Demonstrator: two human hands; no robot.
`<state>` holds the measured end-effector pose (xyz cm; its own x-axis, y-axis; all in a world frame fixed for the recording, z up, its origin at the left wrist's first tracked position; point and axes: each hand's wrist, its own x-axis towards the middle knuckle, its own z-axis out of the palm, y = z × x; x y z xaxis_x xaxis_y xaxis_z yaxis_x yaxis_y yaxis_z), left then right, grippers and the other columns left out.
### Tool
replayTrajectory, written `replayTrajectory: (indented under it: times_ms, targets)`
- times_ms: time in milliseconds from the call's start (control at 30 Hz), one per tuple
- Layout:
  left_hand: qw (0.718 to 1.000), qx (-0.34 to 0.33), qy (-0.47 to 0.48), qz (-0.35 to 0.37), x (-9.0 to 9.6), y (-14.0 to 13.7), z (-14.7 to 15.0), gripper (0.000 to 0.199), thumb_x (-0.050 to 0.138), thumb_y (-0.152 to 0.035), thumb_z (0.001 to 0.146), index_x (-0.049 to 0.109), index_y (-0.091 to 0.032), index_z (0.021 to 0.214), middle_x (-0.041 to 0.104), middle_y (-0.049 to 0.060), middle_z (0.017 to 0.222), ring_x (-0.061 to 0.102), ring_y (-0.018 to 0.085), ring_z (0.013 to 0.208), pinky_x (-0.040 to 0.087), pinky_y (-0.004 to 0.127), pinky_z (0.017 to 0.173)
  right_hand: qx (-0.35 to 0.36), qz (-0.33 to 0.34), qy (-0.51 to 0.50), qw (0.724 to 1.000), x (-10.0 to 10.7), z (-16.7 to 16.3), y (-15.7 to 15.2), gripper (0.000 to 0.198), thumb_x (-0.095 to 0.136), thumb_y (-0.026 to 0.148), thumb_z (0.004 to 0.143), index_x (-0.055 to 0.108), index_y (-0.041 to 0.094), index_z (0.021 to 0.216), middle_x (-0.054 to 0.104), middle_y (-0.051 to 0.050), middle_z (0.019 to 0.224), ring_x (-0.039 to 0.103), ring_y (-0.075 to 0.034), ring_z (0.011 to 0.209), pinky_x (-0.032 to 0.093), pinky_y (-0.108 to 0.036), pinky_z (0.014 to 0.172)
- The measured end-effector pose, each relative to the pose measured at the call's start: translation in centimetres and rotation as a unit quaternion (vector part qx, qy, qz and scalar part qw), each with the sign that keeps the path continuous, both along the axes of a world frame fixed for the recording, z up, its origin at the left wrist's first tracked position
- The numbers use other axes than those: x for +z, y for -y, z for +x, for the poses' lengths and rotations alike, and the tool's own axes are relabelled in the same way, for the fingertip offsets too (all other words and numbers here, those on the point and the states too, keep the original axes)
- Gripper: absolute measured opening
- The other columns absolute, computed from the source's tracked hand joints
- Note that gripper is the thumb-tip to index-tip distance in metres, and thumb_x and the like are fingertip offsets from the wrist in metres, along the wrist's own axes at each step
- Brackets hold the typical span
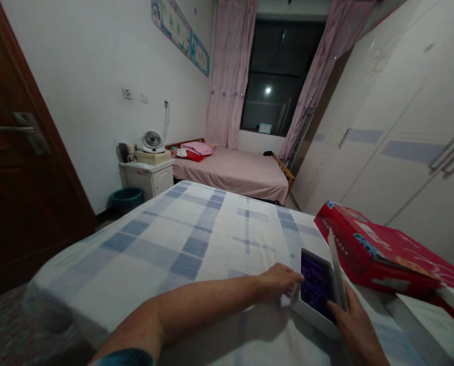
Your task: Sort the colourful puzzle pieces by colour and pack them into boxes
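Note:
A small white box (313, 319) is tilted above or on the checked tablecloth at the lower right, its open side showing a purple lining (315, 282). My left hand (280, 280) reaches across from the left, fingers closed at the box's left edge. On the other side, my right hand (358, 323) grips the box, its thumb over the near right rim and its fingers behind a pale upright flap or lid (338, 272). Whether the box's base rests on the cloth is hard to tell.
A large red carton (379, 249) lies to the right, with a white box (428, 325) before it. The checked tablecloth (234, 223) covers the table. Beyond stand a bed (234, 170), a white cabinet (161, 179) with a fan (152, 141), and a wardrobe (364, 112).

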<state>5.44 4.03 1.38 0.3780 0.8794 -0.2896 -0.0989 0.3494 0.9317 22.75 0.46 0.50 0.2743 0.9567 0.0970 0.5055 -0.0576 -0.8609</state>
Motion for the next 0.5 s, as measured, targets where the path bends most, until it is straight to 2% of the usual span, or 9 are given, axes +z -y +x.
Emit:
replayTrajectory:
  times_ms: [100, 200, 267, 333, 433, 500]
  targets:
    - [0.996, 0.037, -0.076, 0.030, 0.4, 0.5, -1.1, 0.016, 0.063, -0.017, 0.060, 0.051, -0.016, 0.050, 0.038, -0.007, 0.046, 0.036, 0.009, 0.051, 0.027, 0.023, 0.052, 0.012, -0.014, 0.000, 1.000, 0.4, -1.1, -0.3, 0.085, 0.049, 0.046, 0.059, 0.037, 0.014, 0.136, 0.052, -0.015, 0.129, 0.053, -0.033, 0.113, 0.040, -0.044, 0.097]
    - [0.990, 0.057, -0.122, 0.047, 0.9, 0.8, -1.8, 0.010, 0.063, -0.013, 0.055, 0.055, -0.015, 0.052, 0.041, -0.007, 0.046, 0.041, 0.011, 0.052, 0.030, 0.024, 0.053, 0.014, -0.007, 0.001, 1.000, 0.5, -1.7, -1.0, 0.085, 0.048, 0.052, 0.058, 0.040, 0.010, 0.132, 0.051, -0.018, 0.129, 0.049, -0.034, 0.117, 0.035, -0.046, 0.102]
    - [0.985, 0.074, -0.147, 0.049, 1.2, 0.8, -2.3, 0.007, 0.062, -0.010, 0.052, 0.059, -0.014, 0.058, 0.044, -0.006, 0.048, 0.045, 0.012, 0.053, 0.032, 0.024, 0.053, 0.032, 0.021, 0.003, 0.999, 0.2, -1.9, -1.6, 0.082, 0.047, 0.055, 0.061, 0.042, 0.013, 0.131, 0.050, -0.016, 0.131, 0.046, -0.033, 0.121, 0.033, -0.045, 0.104]
    - [0.981, 0.097, -0.163, 0.044, 1.4, 0.8, -2.7, 0.019, 0.062, -0.008, 0.051, 0.064, -0.013, 0.070, 0.048, -0.005, 0.052, 0.048, 0.014, 0.056, 0.035, 0.024, 0.054, 0.055, 0.046, 0.003, 0.997, -0.3, -2.4, -2.2, 0.077, 0.047, 0.056, 0.064, 0.043, 0.017, 0.130, 0.051, -0.013, 0.132, 0.047, -0.031, 0.121, 0.034, -0.042, 0.104]
    - [0.979, 0.121, -0.162, 0.039, 1.1, 0.7, -3.6, 0.040, 0.066, -0.008, 0.048, 0.065, -0.012, 0.088, 0.053, -0.004, 0.060, 0.051, 0.015, 0.061, 0.038, 0.025, 0.056, 0.048, 0.041, 0.023, 0.998, -0.8, -3.8, -3.1, 0.070, 0.048, 0.055, 0.066, 0.047, 0.019, 0.126, 0.056, -0.012, 0.124, 0.052, -0.031, 0.114, 0.040, -0.043, 0.099]
    - [0.981, 0.121, -0.145, 0.039, 0.7, 0.6, -4.1, 0.043, 0.068, -0.009, 0.047, 0.064, -0.012, 0.090, 0.054, -0.004, 0.061, 0.051, 0.014, 0.060, 0.039, 0.024, 0.056, 0.033, 0.047, 0.039, 0.998, -0.9, -4.8, -3.8, 0.068, 0.049, 0.054, 0.064, 0.051, 0.018, 0.121, 0.059, -0.012, 0.118, 0.054, -0.032, 0.111, 0.042, -0.045, 0.096]
